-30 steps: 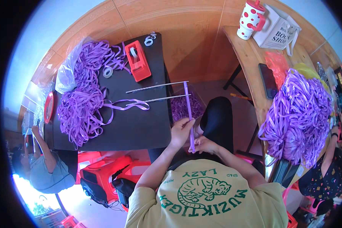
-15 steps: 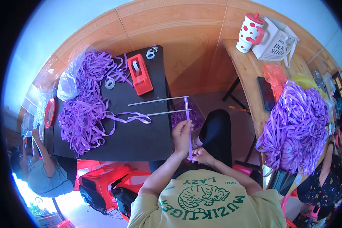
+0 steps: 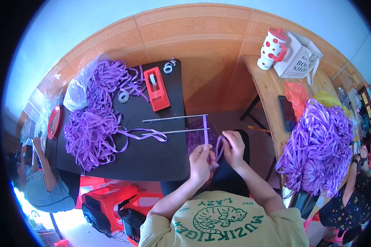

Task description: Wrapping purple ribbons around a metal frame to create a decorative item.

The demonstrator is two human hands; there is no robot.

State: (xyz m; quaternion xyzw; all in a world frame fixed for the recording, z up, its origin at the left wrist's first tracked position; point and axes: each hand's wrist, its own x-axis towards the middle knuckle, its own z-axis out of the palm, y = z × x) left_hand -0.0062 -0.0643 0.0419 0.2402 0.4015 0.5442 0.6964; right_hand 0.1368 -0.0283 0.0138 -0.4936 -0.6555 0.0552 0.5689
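Observation:
Two thin metal rods [image 3: 175, 118] stick out past the right edge of the black table [image 3: 152, 158]. A flat purple ribbon [image 3: 205, 133] spans their free ends and runs down toward me. My left hand [image 3: 200, 164] is closed on this ribbon just below the rods. Further right and slightly higher, my right hand [image 3: 233, 149] pinches a trailing length of the same ribbon, which curves in a loop between the two hands. Its lower end is partly hidden behind my left fingers. Another looped purple strand lies on the table by the rods' left ends.
A heap of purple ribbon [image 3: 90, 133] and a red tape dispenser [image 3: 157, 91] occupy the black table. The wooden table [image 3: 263, 88] on the right bears another ribbon heap [image 3: 317, 150], a phone [image 3: 287, 113] and a dotted tumbler [image 3: 272, 49]. People sit at both sides.
My right hand has risen from my lap, up and to the right, drawing out a loop of ribbon. The left hand has shifted slightly down and keeps its hold. The view has tilted slightly.

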